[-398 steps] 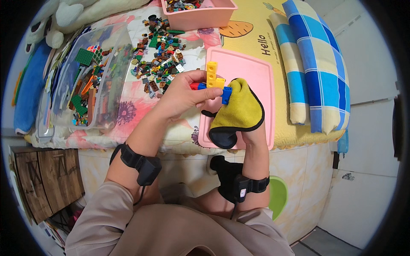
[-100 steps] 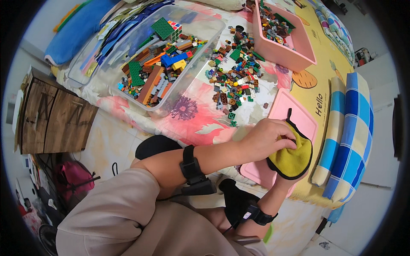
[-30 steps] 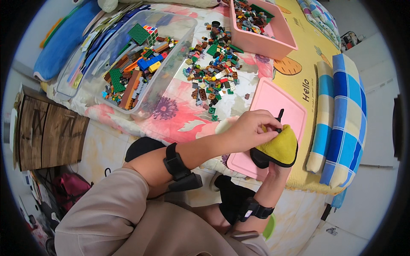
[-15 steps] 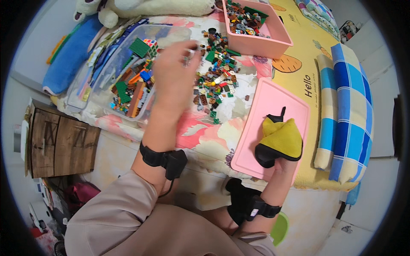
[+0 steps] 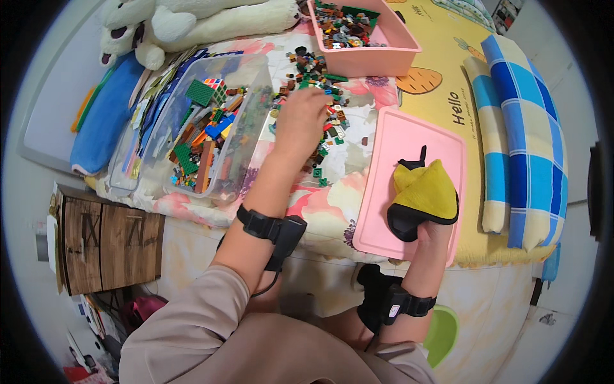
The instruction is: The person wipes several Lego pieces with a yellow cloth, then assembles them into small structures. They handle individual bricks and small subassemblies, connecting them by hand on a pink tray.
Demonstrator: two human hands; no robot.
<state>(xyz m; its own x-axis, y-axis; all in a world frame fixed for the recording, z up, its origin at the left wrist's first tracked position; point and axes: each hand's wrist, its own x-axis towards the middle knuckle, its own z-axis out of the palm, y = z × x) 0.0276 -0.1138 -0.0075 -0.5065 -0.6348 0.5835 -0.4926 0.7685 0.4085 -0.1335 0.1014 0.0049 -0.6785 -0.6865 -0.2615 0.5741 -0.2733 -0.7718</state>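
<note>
My left hand (image 5: 302, 123) reaches over a pile of small toy bricks (image 5: 311, 72) on the floral bedspread. Its fingers curl down together; a bit of blue brick (image 5: 328, 92) shows at the fingertips, but whether they grip it is unclear. Resting above a pink lid (image 5: 382, 168), a yellow cloth mitt-like thing (image 5: 426, 192) with a black rim and a black strap covers most of my right hand (image 5: 434, 236). Only the heel and wrist of that hand show, and its fingers are hidden.
Left of the pile stands a clear plastic box (image 5: 238, 168) holding bricks and a puzzle cube (image 5: 216, 91). A pink bin (image 5: 377, 63) with more bricks is at the back. White plush toys (image 5: 224, 29) lie far left, checked cushions (image 5: 527, 147) at the right.
My left hand has moved right, from beside the clear box to above the brick pile, its fingers now curled down. My right hand keeps its place on the lid. The whole view has shifted slightly.
</note>
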